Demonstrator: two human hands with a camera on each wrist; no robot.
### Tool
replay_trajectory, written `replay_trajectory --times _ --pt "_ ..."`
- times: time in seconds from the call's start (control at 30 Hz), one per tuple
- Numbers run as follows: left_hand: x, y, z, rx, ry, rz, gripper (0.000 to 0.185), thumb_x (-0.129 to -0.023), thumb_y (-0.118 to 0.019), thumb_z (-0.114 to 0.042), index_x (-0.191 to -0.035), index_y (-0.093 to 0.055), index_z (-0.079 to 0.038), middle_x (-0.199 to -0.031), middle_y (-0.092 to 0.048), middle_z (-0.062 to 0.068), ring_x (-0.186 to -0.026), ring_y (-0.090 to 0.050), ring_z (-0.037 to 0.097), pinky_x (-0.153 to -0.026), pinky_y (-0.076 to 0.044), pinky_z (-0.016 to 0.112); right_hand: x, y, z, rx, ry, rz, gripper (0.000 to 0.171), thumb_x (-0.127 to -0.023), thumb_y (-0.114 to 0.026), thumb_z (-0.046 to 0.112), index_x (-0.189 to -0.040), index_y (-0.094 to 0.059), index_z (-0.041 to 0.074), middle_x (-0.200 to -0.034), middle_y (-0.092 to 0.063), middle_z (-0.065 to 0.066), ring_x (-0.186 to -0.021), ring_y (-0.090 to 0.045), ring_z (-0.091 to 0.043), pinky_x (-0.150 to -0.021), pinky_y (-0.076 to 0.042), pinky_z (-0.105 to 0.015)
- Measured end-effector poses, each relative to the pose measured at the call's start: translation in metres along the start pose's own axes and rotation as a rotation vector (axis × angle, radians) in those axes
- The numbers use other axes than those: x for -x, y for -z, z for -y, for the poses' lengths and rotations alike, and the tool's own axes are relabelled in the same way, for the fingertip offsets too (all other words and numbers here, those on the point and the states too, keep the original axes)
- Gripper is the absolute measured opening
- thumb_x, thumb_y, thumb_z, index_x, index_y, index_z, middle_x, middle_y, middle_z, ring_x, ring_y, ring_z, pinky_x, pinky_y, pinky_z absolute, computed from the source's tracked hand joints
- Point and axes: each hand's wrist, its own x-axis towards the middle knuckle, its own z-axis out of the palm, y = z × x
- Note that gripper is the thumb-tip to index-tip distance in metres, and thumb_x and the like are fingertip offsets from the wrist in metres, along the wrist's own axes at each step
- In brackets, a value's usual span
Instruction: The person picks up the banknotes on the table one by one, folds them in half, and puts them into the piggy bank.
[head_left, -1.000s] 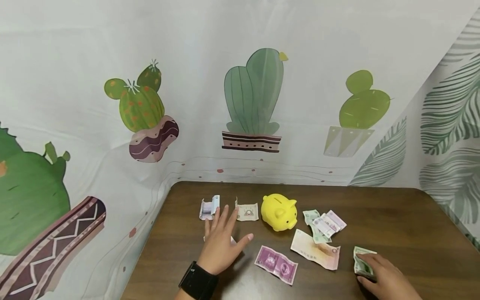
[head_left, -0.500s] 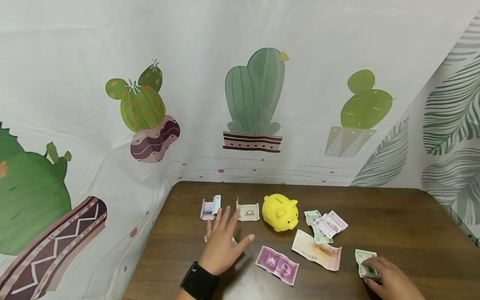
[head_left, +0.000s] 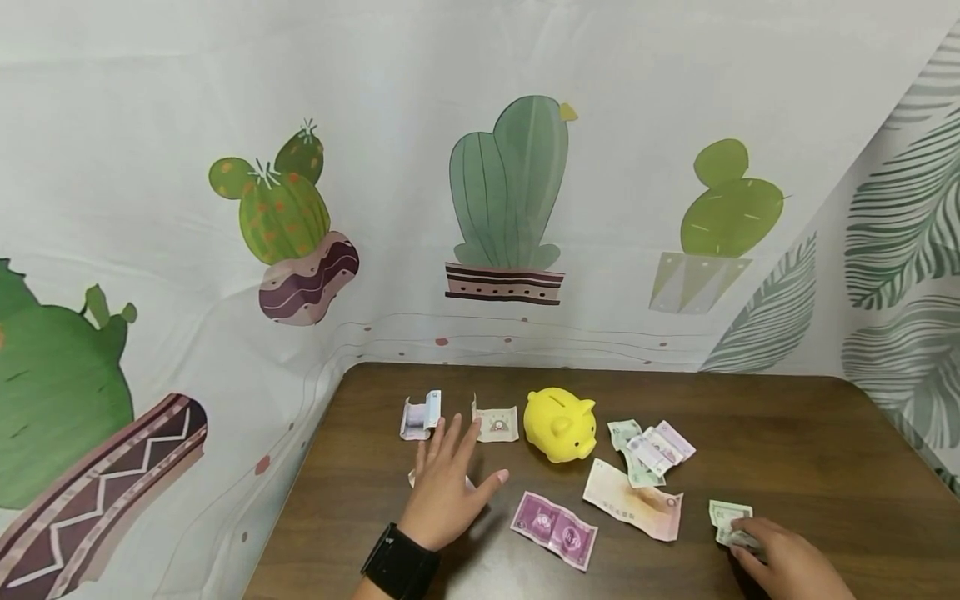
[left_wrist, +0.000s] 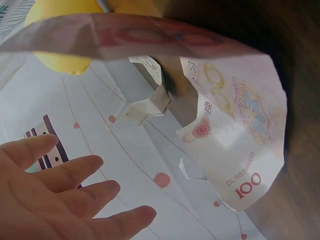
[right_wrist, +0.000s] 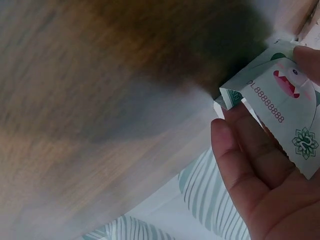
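Even, soft indoor light, faint shadows under the hands, head view sharp with slight bending at edges — wrist views blurred, wood grain smeared, close paper out of focus

Note (head_left: 414,478) mostly under left hand (head_left: 447,487)

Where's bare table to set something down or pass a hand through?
Free: the far right of the table, beyond the small pile of notes and past the right hand; also the back strip behind the yellow piggy bank. Crowded: the front middle, where the purple note and pink note lie between the left hand and the right.
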Motion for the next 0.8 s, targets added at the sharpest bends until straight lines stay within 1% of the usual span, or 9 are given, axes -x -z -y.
replay_trajectory --times 0.1,0.17,0.27,0.37,0.6,0.7,0.8 --pt "0.0001 -0.0002 0.0001 0.003 -0.002 -0.005 0.084 -0.09 -0.061 -0.065 -0.158 -0.035 -0.023 -0.165 -0.028 0.017 -0.155 -0.019 0.041 -0.121 -0.01 0.07 0.0007 -0.0018 0.0 0.008 0.011 -0.032 0.025 -0.081 -0.082 0.015 -0.102 -0.071 0.005 -0.098 -0.073 -0.01 -0.083 -0.071 -0.029 -0.072 -0.056 -0.047" --pt "0.0001 -0.0004 0.0002 0.005 -0.005 -0.009 0.084 -0.09 -0.062 -0.064 -0.158 -0.036 -0.022 -0.165 -0.029 0.017 -0.155 -0.019 0.041 -0.121 -0.011 0.07 0.0009 -0.0029 -0.0007 0.002 0.011 -0.036 0.024 -0.081 -0.081 0.014 -0.101 -0.07 0.006 -0.096 -0.073 -0.01 -0.08 -0.07 -0.028 -0.07 -0.056 -0.047" --pt "0.0 -0.0002 0.0004 0.012 -0.008 -0.01 0.084 -0.09 -0.062 -0.064 -0.157 -0.037 -0.021 -0.165 -0.029 0.018 -0.155 -0.019 0.042 -0.121 -0.011 0.069 0.0013 -0.0041 0.0004 -0.004 0.009 -0.064 0.021 -0.081 -0.081 0.014 -0.097 -0.069 0.009 -0.091 -0.073 -0.006 -0.074 -0.068 -0.024 -0.066 -0.054 -0.044" --pt "-0.0001 0.0001 0.0004 0.013 -0.01 -0.003 0.083 -0.09 -0.062 -0.063 -0.157 -0.037 -0.021 -0.165 -0.028 0.018 -0.155 -0.019 0.042 -0.121 -0.011 0.069 0.002 -0.0047 0.0011 -0.009 0.019 -0.094 0.019 -0.081 -0.081 0.013 -0.095 -0.069 0.011 -0.088 -0.072 -0.005 -0.071 -0.067 -0.022 -0.064 -0.053 -0.043" --pt "0.0005 0.0007 -0.0001 0.028 0.001 0.004 0.081 -0.092 -0.062 -0.06 -0.158 -0.035 -0.021 -0.166 -0.026 0.017 -0.155 -0.017 0.041 -0.122 -0.01 0.068 0.0019 -0.0026 0.0033 -0.003 0.011 -0.117 0.02 -0.082 -0.08 0.012 -0.098 -0.07 0.009 -0.095 -0.073 -0.009 -0.079 -0.069 -0.026 -0.069 -0.055 -0.046" --pt "0.0005 0.0002 -0.0001 0.031 -0.004 -0.003 0.08 -0.093 -0.062 -0.059 -0.158 -0.036 -0.02 -0.166 -0.026 0.018 -0.155 -0.019 0.042 -0.121 -0.012 0.069 0.0008 -0.0007 0.0049 -0.015 0.007 -0.125 0.021 -0.083 -0.08 0.013 -0.1 -0.07 0.007 -0.098 -0.073 -0.012 -0.085 -0.07 -0.029 -0.073 -0.056 -0.05" --pt "0.0003 -0.0006 0.0003 0.028 -0.009 -0.009 0.079 -0.093 -0.062 -0.058 -0.158 -0.036 -0.021 -0.165 -0.027 0.018 -0.155 -0.019 0.042 -0.121 -0.013 0.069 0.0018 -0.0007 0.0065 -0.001 0.036 -0.208 0.022 -0.08 -0.082 0.013 -0.098 -0.07 0.007 -0.097 -0.072 -0.011 -0.084 -0.069 -0.029 -0.073 -0.056 -0.051"
